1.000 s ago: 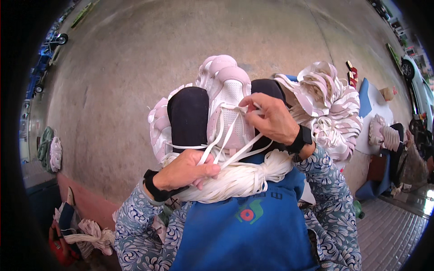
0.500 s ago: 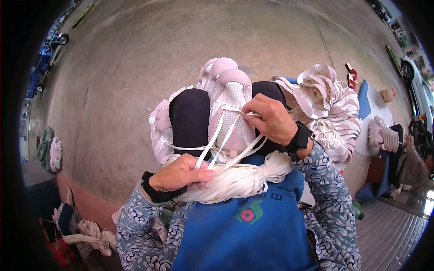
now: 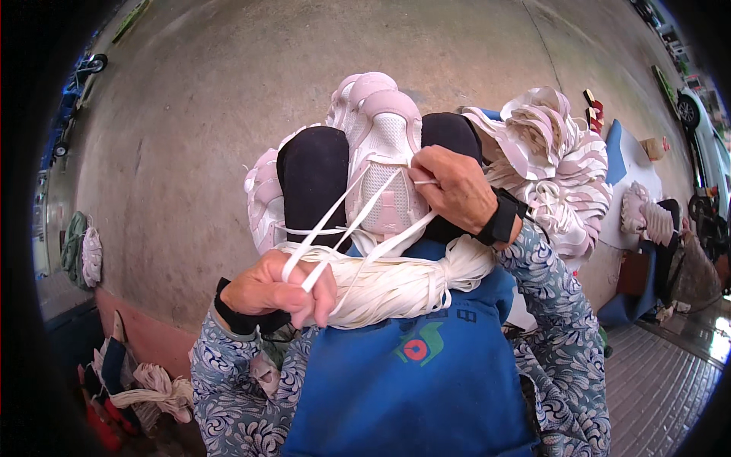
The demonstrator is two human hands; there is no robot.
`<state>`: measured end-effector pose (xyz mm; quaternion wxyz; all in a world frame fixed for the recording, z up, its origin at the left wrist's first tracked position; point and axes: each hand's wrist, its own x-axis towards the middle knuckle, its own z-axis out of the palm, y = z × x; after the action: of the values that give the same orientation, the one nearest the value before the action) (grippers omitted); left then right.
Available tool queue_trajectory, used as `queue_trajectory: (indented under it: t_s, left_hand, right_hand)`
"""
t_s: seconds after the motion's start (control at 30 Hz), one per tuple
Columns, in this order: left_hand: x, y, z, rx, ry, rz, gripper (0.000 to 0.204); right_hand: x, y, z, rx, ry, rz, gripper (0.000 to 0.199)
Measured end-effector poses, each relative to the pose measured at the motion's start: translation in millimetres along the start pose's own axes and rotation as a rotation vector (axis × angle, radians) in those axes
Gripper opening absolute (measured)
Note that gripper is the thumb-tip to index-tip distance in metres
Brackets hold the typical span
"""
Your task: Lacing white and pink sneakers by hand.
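Note:
A pink and white shoe upper [image 3: 387,145] lies between my knees, toe end away from me, with more uppers nested behind it. White laces [image 3: 335,227] run from its eyelets toward me. My left hand [image 3: 280,288] is closed around the laces, low and to the left, and draws them taut. At the right eyelet edge, my right hand [image 3: 453,186] pinches the upper and a short white lace end. A thick bundle of white laces [image 3: 403,286] rests across my lap on a blue apron [image 3: 411,388].
Stacked pink and white uppers [image 3: 563,175] stand beside my right knee, and another stack [image 3: 263,202] beside my left. Farther right lie more uppers [image 3: 646,213] on a pale sheet. Loose laces [image 3: 156,392] hang at lower left. A car [image 3: 704,129] is at the far right.
My left hand has moved down and left, pulling the laces longer and straighter. My right hand stays at the eyelet edge. The view has shifted slightly.

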<state>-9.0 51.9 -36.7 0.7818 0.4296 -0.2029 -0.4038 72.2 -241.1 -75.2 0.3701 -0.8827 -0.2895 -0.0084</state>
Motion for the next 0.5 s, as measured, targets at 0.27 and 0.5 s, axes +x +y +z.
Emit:
queue_trajectory:
  t_s: [0.27, 0.5]
  left_hand:
    - [9.5, 10.9, 10.3, 0.138, -0.044, -0.026, 0.038]
    - [26.6, 18.1, 17.2, 0.095, 0.044, 0.120, 0.040]
  right_hand:
    - [-9.9, -25.8, 11.6, -0.167, -0.186, 0.234, 0.034]
    - [2.2, -1.1, 13.0, -0.115, -0.140, 0.302, 0.021]
